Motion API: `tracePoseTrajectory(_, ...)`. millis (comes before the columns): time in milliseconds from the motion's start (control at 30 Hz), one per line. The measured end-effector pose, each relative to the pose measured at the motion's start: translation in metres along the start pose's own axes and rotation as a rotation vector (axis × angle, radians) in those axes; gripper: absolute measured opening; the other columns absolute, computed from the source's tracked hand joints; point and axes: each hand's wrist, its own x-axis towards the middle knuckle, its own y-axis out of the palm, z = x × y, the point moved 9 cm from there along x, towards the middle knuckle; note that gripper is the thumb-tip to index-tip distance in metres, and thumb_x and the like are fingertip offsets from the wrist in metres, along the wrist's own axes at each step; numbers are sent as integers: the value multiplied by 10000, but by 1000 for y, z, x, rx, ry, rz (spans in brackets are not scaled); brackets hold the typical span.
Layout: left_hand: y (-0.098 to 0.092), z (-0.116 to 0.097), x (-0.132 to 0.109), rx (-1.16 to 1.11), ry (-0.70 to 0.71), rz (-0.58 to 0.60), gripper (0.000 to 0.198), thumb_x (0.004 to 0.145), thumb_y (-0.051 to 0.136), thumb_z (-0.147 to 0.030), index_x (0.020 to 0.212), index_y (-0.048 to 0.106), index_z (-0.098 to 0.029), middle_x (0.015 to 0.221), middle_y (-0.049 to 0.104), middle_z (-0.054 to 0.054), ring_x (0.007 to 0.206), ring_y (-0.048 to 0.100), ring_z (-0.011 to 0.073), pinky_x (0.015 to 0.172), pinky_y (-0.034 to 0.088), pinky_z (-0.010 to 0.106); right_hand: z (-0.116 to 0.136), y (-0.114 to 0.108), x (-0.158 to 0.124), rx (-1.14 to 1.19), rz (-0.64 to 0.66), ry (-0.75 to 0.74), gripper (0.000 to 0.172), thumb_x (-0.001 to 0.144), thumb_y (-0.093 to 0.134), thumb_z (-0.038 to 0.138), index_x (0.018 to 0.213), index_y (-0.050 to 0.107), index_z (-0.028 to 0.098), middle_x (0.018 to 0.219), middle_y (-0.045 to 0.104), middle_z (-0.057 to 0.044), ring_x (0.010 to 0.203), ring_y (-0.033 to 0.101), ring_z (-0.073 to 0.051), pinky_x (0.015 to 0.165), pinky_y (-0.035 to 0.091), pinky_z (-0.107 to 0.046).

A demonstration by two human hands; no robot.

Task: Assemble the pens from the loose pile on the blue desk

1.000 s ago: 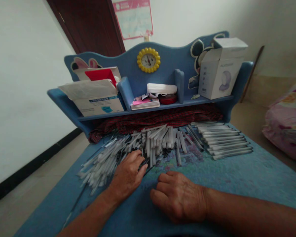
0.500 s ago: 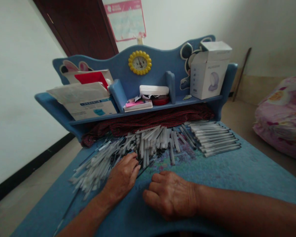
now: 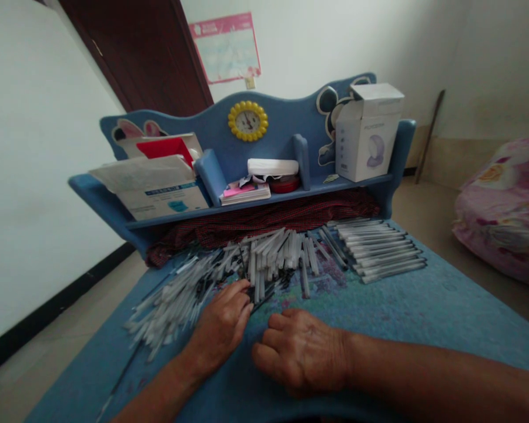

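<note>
My left hand (image 3: 224, 317) reaches palm-down to the near edge of a loose pile of clear pen barrels (image 3: 176, 305). Its fingers are partly stretched, the thumb a little apart, beside thin dark pieces (image 3: 264, 296) that look like pen refills or caps. Nothing shows clearly between the fingertips. My right hand (image 3: 302, 352) rests closed on the blue table near its front, fingers curled under. What it holds, if anything, is hidden. More clear barrels (image 3: 273, 255) lie heaped beyond both hands. Over on the right, pens with dark ends (image 3: 379, 249) lie side by side in a row.
A blue shelf (image 3: 229, 205) spans the table's back, bearing a mask box (image 3: 167, 200), papers, a red round tin (image 3: 284, 184) and a white carton (image 3: 368, 135). Red checked cloth (image 3: 264, 217) is bunched beneath. A long thin rod (image 3: 119, 376) lies at left.
The camera view has tilted slightly, so the shelf sits lower in the picture. Both hands keep nearly the same places, with only slight shifts in the left fingers.
</note>
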Motion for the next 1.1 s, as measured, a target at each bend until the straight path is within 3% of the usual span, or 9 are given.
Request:
tracePoseTrajectory(467, -5, -11, 4, 2, 41, 26, 230, 888, 398, -188, 826, 614, -138, 1074, 647, 151, 1030, 619, 232, 897, 529, 369, -2, 3, -1, -6, 13, 9, 65, 866, 458, 196, 840, 509, 165, 704, 586, -17, 628, 501, -169, 528, 332, -312)
tracePoseTrajectory(1100, -6, -10, 5, -3, 35, 39, 231, 884, 404, -190, 815, 620, -149, 1085, 649, 143, 1037, 616, 232, 910, 520, 365, -2, 2, 0, -36, 4, -12, 75, 870, 471, 217, 829, 499, 160, 705, 583, -14, 628, 511, -169, 539, 356, -313)
